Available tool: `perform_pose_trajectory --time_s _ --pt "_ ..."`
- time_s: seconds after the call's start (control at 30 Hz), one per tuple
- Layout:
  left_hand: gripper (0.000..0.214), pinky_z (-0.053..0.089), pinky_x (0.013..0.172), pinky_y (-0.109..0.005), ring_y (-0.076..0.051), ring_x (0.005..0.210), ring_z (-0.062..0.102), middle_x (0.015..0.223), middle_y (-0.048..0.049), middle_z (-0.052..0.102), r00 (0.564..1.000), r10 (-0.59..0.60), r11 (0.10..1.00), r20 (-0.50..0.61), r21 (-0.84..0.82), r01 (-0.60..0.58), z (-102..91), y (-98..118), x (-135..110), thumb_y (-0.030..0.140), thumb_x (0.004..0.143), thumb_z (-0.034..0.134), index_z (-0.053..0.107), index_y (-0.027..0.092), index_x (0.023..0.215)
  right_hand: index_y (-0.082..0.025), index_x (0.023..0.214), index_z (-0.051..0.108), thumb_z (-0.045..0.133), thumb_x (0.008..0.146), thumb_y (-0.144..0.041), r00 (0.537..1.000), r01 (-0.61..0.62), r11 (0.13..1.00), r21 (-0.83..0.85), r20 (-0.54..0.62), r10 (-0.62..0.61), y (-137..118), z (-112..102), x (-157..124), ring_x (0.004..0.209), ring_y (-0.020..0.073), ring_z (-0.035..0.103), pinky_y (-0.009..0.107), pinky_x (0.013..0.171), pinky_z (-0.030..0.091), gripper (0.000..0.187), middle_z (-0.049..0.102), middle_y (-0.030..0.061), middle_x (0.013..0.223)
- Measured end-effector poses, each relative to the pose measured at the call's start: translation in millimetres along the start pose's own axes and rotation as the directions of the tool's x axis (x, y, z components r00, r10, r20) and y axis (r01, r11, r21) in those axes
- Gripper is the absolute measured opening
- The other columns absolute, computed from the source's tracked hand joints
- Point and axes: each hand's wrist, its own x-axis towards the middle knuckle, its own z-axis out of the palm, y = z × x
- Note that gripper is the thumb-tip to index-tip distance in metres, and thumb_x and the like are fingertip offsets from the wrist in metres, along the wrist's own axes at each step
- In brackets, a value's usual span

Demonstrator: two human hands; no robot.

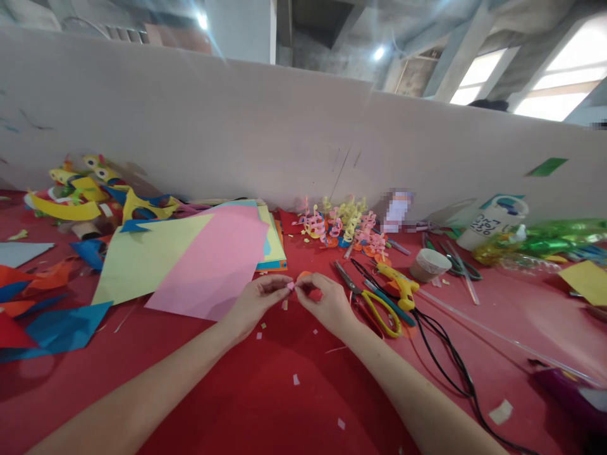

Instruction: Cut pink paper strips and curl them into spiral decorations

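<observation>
Over the middle of the red table, my left hand point(253, 302) pinches a small pink paper piece point(291, 286) between thumb and forefinger. My right hand point(328, 304) meets it from the other side, thumb and forefinger closed at the piece's edge. A bit of orange point(304, 274) shows behind the right fingers, mostly hidden. Beyond the hands stand several curled pink and yellow paper decorations point(351, 222) on small round bases. Scissors with yellow handles point(379, 313) lie to the right of my right hand, and a pink paper sheet point(213, 259) lies left of my left hand.
A yellow glue gun point(401, 284) with a black cord lies at right, near a paper cup point(429, 264) and a white container point(490, 221). Blue and orange paper scraps point(66, 328) lie at left. A pale partition point(190, 126) rises behind the table.
</observation>
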Motion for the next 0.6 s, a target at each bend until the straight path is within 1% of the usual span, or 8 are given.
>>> perform_pose_trajectory --time_s 0.17,0.27,0.37,0.5,0.6 --pt "0.021 0.047 0.072 -0.031 -0.015 0.068 0.060 0.084 -0.0033 0.068 1.000 0.016 0.996 -0.010 0.091 -0.015 -1.0 0.9 0.0 0.032 0.071 0.067 0.067 0.018 0.087 -0.019 0.079 0.060 0.053 0.076 -0.014 0.999 0.052 0.998 -0.048 0.006 -0.052 -1.9 -1.5 1.0 0.066 0.0138 0.060 0.023 0.064 0.049 0.008 0.064 0.0027 0.073" --pt "0.021 0.047 0.075 -0.032 -0.017 0.075 0.062 0.084 -0.0042 0.069 1.000 0.025 0.989 0.013 0.149 -0.027 -1.5 3.0 -0.4 0.032 0.072 0.066 0.067 0.018 0.087 -0.019 0.077 0.059 0.051 0.075 -0.014 0.995 0.095 0.991 -0.097 0.006 -0.095 -3.5 -1.9 1.8 0.064 0.0139 0.059 0.023 0.062 0.049 0.010 0.063 0.0028 0.070" --pt "0.020 0.048 0.074 -0.031 -0.017 0.074 0.061 0.083 -0.0046 0.069 0.999 0.025 0.983 0.023 0.183 -0.029 -0.8 4.3 -1.3 0.031 0.072 0.066 0.068 0.017 0.087 -0.019 0.075 0.058 0.051 0.073 -0.013 0.992 0.124 0.984 -0.129 -0.002 -0.125 -4.6 -0.8 1.5 0.062 0.0142 0.058 0.023 0.060 0.048 0.010 0.063 0.0030 0.067" --pt "0.021 0.048 0.068 -0.030 -0.014 0.065 0.059 0.079 -0.0035 0.069 0.999 0.020 0.981 0.030 0.191 -0.025 0.5 2.9 -2.0 0.031 0.070 0.067 0.067 0.017 0.086 -0.020 0.071 0.056 0.052 0.071 -0.013 0.995 0.095 0.987 -0.133 -0.011 -0.097 -5.0 1.3 0.4 0.056 0.0130 0.055 0.022 0.055 0.047 0.008 0.060 0.0009 0.063" --pt "0.020 0.048 0.069 -0.030 -0.014 0.065 0.059 0.080 -0.0033 0.069 0.999 0.030 0.983 0.026 0.179 -0.035 0.0 1.5 -1.6 0.030 0.071 0.066 0.067 0.018 0.087 -0.019 0.071 0.055 0.053 0.070 -0.012 0.998 0.067 0.993 -0.099 -0.013 -0.068 -5.3 1.2 0.5 0.056 0.0124 0.055 0.021 0.055 0.046 0.008 0.059 0.0006 0.064"
